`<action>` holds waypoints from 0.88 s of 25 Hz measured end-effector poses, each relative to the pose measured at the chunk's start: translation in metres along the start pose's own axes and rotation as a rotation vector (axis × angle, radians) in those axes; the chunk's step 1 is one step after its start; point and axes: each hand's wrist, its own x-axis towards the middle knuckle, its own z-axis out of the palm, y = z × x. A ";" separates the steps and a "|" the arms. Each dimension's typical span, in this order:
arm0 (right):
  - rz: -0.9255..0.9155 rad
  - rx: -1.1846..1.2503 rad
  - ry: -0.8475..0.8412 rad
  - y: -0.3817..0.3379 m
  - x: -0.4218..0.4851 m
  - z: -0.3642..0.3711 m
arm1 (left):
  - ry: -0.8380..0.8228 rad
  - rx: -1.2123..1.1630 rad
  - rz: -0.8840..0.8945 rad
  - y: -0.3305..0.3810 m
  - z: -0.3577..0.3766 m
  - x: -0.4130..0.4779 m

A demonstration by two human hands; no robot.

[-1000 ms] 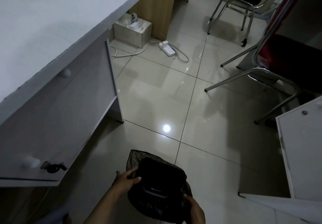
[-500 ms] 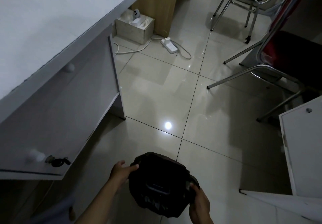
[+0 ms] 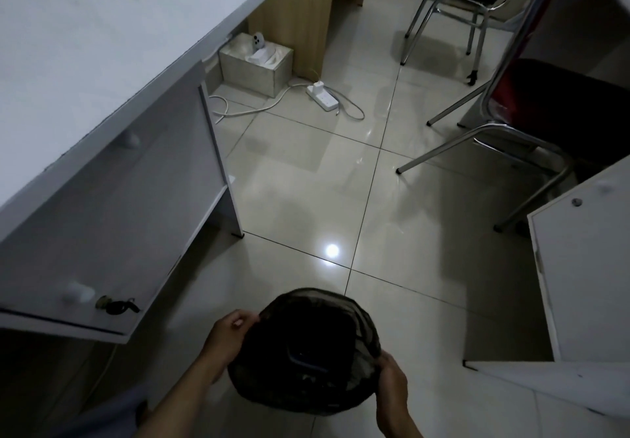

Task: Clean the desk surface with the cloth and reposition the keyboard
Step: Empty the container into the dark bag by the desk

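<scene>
Low in the head view, both hands hold a dark bag stretched over a round black bin on the tiled floor. My left hand pinches the bag's left rim. My right hand grips the bag's right rim. The white desk fills the upper left, its top bare in the part I see. No cloth or keyboard is in view.
A white cabinet door with a key in its lock hangs open under the desk. A tissue box and a power strip with cables lie on the floor. Metal-legged chairs stand at right, a second white cabinet lower right.
The bag has been pulled further over the bin, now covering its rim all round. Both hands shifted along the rim; the view moved slightly closer.
</scene>
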 end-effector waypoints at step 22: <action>-0.282 -0.041 0.006 0.004 -0.017 -0.033 | 0.023 -0.693 -0.100 0.014 -0.018 -0.028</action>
